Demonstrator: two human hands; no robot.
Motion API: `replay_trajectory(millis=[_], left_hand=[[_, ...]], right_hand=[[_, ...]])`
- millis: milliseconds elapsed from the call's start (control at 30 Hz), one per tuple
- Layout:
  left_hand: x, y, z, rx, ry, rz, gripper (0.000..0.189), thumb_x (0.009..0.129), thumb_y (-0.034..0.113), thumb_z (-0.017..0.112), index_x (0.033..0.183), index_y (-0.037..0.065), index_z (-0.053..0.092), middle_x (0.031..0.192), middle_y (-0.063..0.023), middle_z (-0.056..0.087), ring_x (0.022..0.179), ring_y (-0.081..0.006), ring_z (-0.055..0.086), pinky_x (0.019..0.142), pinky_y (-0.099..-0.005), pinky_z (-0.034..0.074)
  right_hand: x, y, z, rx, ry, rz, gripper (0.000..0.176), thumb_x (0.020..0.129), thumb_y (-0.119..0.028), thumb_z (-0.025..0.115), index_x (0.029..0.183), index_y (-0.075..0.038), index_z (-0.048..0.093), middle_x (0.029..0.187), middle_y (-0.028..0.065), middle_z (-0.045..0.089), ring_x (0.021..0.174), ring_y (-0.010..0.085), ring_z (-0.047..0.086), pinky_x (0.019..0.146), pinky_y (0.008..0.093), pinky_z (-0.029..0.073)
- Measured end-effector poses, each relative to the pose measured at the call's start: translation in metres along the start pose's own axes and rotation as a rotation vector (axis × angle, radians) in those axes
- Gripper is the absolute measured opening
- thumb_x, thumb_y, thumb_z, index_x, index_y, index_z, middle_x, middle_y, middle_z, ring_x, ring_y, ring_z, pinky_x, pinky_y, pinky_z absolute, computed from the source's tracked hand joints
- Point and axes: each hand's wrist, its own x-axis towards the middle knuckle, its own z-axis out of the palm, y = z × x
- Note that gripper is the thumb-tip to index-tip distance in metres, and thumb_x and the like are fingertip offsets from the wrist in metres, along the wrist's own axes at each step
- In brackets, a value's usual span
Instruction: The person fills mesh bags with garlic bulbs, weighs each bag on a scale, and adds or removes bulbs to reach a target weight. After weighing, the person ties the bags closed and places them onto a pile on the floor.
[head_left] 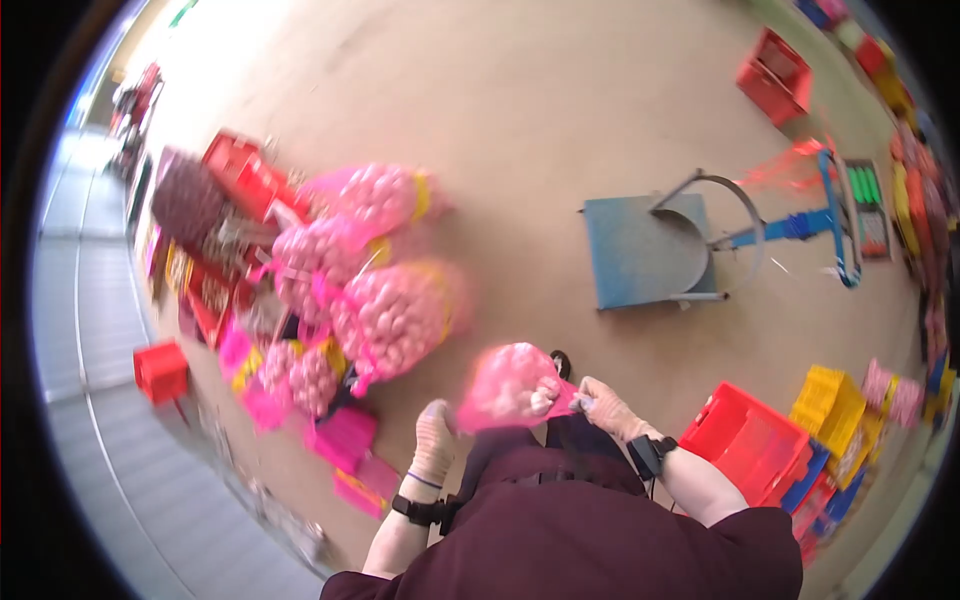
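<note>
In front of my legs hangs a pink mesh bag (503, 388) partly filled with pale bulbs that look like garlic. My right hand (606, 409), in a whitish knitted glove, is closed on the bag's gathered right end. On the other side my left hand (433, 440), gloved the same way, is closed at the bag's left edge; its fingertips are blurred and partly hidden. Left of the bag, a large full mesh bag of bulbs (395, 318) rests on the floor against others like it.
A blue platform scale (630, 255) stands ahead to the right. Beside my right arm is a red crate (745, 445), with yellow crates (828, 408) beyond it. More red crates (240, 170) and a dark sack (188, 200) lie at left. Another red crate (775, 78) is far right.
</note>
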Motion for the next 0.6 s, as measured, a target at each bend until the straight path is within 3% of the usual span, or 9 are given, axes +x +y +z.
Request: replay_trajectory(millis=[133,267,300,367,400,467,500,567,600], left_hand=[[-0.031,0.075,0.063,-0.192,-0.212,-0.407,0.018,0.074,0.013,0.044,0.056,0.010,0.044,0.056,-0.0016,0.040,0.049,-0.0116,0.037,0.047,-0.0244,0.031],[-0.009,0.105,0.111,0.626,-0.641,0.795,0.019,0.078,0.008,0.040,0.059,0.007,0.041,0.057,-0.0049,0.037,0.052,-0.0134,0.039,0.048,-0.0286,0.032],[-0.005,0.124,0.133,0.621,-0.662,0.803,0.019,0.078,0.008,0.040,0.059,0.007,0.041,0.057,-0.0049,0.037,0.052,-0.0134,0.039,0.048,-0.0286,0.032],[0.008,0.156,0.175,0.219,-0.752,0.195,0.016,0.076,0.003,0.042,0.061,0.006,0.041,0.057,-0.0074,0.038,0.052,-0.0165,0.041,0.048,-0.0303,0.034],[0.018,0.165,0.195,0.222,-0.774,0.205,0.016,0.076,0.003,0.042,0.061,0.006,0.041,0.057,-0.0074,0.038,0.052,-0.0165,0.041,0.048,-0.0303,0.034],[0.041,0.170,0.228,0.268,-0.929,0.757,0.011,0.072,0.001,0.048,0.062,0.005,0.043,0.057,-0.0080,0.043,0.052,-0.0198,0.043,0.049,-0.0310,0.036],[0.050,0.170,0.243,0.278,-0.959,0.755,0.011,0.072,0.001,0.048,0.062,0.005,0.043,0.057,-0.0080,0.043,0.052,-0.0198,0.043,0.049,-0.0310,0.036],[0.070,0.189,0.298,0.008,-0.883,-0.080,0.009,0.068,-0.001,0.051,0.064,0.005,0.046,0.059,-0.0100,0.047,0.053,-0.0224,0.044,0.050,-0.0322,0.038],[0.076,0.192,0.311,0.019,-0.896,-0.096,0.009,0.068,-0.001,0.051,0.064,0.005,0.046,0.059,-0.0100,0.047,0.053,-0.0224,0.044,0.050,-0.0322,0.038]], right_hand=[[-0.045,-0.005,-0.057,0.189,0.178,-0.090,0.013,0.084,0.005,0.040,0.076,-0.005,0.040,0.073,0.0019,0.047,0.071,0.0108,0.056,0.066,0.0247,0.046],[-0.077,-0.051,-0.103,0.137,0.459,-0.231,0.012,0.082,0.006,0.039,0.077,-0.005,0.041,0.071,0.0025,0.048,0.069,0.0111,0.055,0.066,0.0249,0.046],[-0.084,-0.068,-0.117,0.075,0.556,-0.290,0.012,0.084,0.004,0.039,0.077,-0.006,0.042,0.068,0.0018,0.048,0.067,0.0100,0.054,0.064,0.0241,0.045],[-0.084,-0.084,-0.146,0.009,0.677,-0.349,0.012,0.085,0.003,0.039,0.077,-0.006,0.042,0.066,0.0010,0.047,0.064,0.0089,0.052,0.061,0.0232,0.044],[-0.083,-0.086,-0.163,0.015,0.743,-0.343,0.012,0.084,0.004,0.041,0.077,-0.005,0.042,0.068,0.0017,0.048,0.066,0.0096,0.053,0.061,0.0238,0.044],[-0.075,-0.093,-0.192,0.041,0.868,-0.338,0.012,0.085,0.002,0.043,0.076,-0.006,0.041,0.067,0.0014,0.049,0.058,0.0069,0.046,0.055,0.0220,0.040],[-0.077,-0.094,-0.194,0.181,0.895,-0.301,0.013,0.087,-0.001,0.044,0.075,-0.006,0.041,0.066,0.0006,0.048,0.055,0.0052,0.041,0.051,0.0207,0.037],[-0.066,-0.112,-0.230,0.290,0.944,-0.301,0.015,0.088,-0.004,0.044,0.074,-0.007,0.040,0.065,-0.0003,0.048,0.052,0.0035,0.036,0.048,0.0194,0.033],[-0.063,-0.114,-0.240,0.316,0.996,-0.338,0.016,0.090,-0.007,0.044,0.074,-0.008,0.040,0.065,-0.0009,0.048,0.051,0.0023,0.033,0.046,0.0188,0.030]])
